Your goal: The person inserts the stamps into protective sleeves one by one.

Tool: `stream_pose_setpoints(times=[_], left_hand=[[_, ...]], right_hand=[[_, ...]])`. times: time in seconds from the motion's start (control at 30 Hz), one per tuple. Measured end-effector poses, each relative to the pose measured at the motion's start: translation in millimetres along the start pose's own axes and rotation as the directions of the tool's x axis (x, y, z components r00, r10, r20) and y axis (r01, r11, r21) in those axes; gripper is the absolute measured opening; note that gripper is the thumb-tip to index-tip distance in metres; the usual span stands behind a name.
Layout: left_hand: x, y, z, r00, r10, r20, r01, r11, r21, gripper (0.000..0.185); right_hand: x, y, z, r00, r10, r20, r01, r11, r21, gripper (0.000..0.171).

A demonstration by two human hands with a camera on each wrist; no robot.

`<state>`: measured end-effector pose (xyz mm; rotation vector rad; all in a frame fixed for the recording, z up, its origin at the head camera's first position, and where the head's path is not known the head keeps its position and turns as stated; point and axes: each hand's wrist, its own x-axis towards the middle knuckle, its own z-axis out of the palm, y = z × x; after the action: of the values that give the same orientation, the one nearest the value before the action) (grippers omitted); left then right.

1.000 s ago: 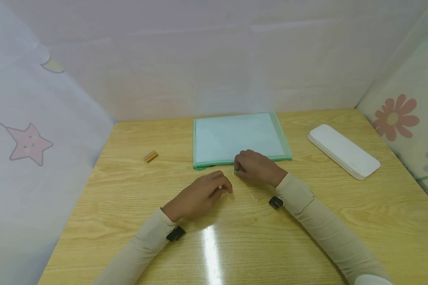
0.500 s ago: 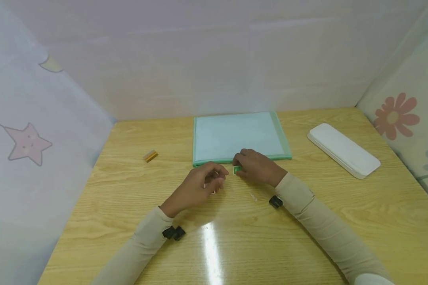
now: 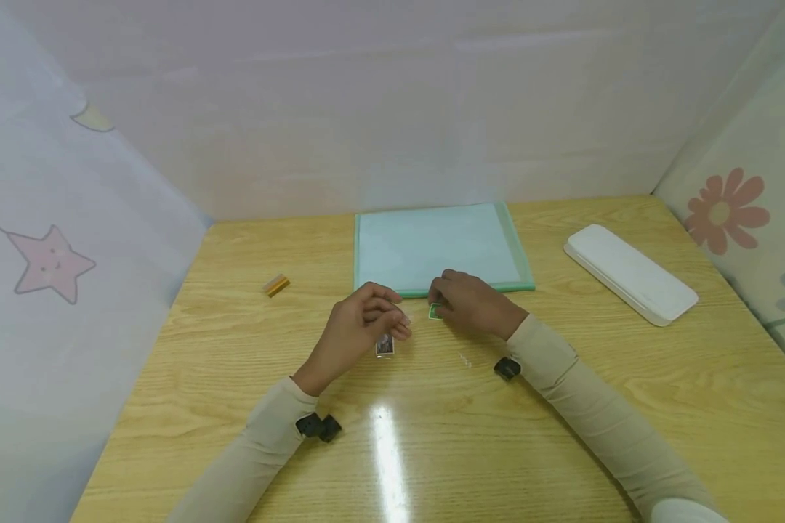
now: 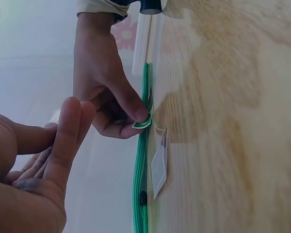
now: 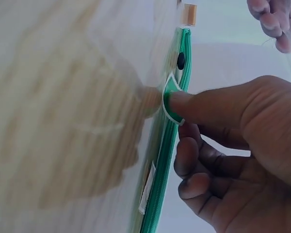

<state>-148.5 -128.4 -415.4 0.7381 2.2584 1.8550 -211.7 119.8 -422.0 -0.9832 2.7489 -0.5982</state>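
on the table (image 3: 497, 443) lay a small orange-brown block (image 3: 277, 285); the left hand (image 3: 353, 330) had bent fingers, anything held unclear, above a small dark card (image 3: 384, 346); the right hand (image 3: 476, 305) pinched a green tag (image 3: 435, 311) near the folder (image 3: 435, 247); rightmost was a white case (image 3: 631, 274).

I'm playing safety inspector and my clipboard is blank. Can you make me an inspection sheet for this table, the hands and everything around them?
Surface: wooden-looking table, with a shiny streak.
Job's things: small green card, in the right hand; small dark card, close by the left hand.
Clutter: green-edged pouch at the back; white case towards the right; small brown-orange block towards the left; tiny pale bits, too small to name.
Hands: right pinches the green card; left, cannot tell whether it holds anything.
Cables: nothing seen.
Surroundings: pale walls, with a pink star left and a red flower right.
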Motion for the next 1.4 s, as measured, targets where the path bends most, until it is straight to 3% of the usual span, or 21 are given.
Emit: stream_pose_setpoints(times=[0.23,0.47,0.63,0.77,0.87,0.97,1.2,1.4], left_hand=[[0.0,-1.2,-2.6,0.999,-0.008,-0.045,0.003,0.994,-0.113,0.015],[-0.2,1.5,-3.4,0.987,-0.071,-0.146,0.058,0.994,-0.094,0.021],[0.5,3.0,-3.1,0.971,-0.116,-0.209,0.089,0.987,-0.134,0.026],[1.3,4.5,-3.1,0.968,-0.127,-0.218,0.082,0.975,-0.207,0.028],[1.7,5.7,-2.9,0.968,-0.128,-0.215,0.077,0.97,-0.229,0.027],[1.8,6.5,-2.2,0.967,-0.131,-0.217,0.077,0.967,-0.241,0.026],[0.8,8.3,0.3,0.965,-0.136,-0.226,0.071,0.959,-0.275,0.026],[1.6,8.2,0.3,0.967,-0.116,-0.228,0.051,0.961,-0.272,0.028]], right_hand=[[-1,0,-7,0.997,-0.046,-0.068,0.05,0.998,0.047,0.01],[-4,-11,-21,0.976,-0.082,-0.199,0.133,0.957,0.257,0.006],[-9,-22,-29,0.953,-0.061,-0.296,0.188,0.886,0.424,0.01],[-10,-28,-30,0.938,-0.054,-0.343,0.245,0.802,0.545,0.012],[-11,-32,-31,0.93,-0.071,-0.36,0.282,0.765,0.579,0.01],[-13,-35,-31,0.925,-0.095,-0.369,0.304,0.767,0.565,0.008],[-13,-41,-29,0.926,-0.108,-0.362,0.293,0.809,0.51,0.009],[-12,-42,-29,0.924,-0.112,-0.366,0.296,0.815,0.498,0.01]])
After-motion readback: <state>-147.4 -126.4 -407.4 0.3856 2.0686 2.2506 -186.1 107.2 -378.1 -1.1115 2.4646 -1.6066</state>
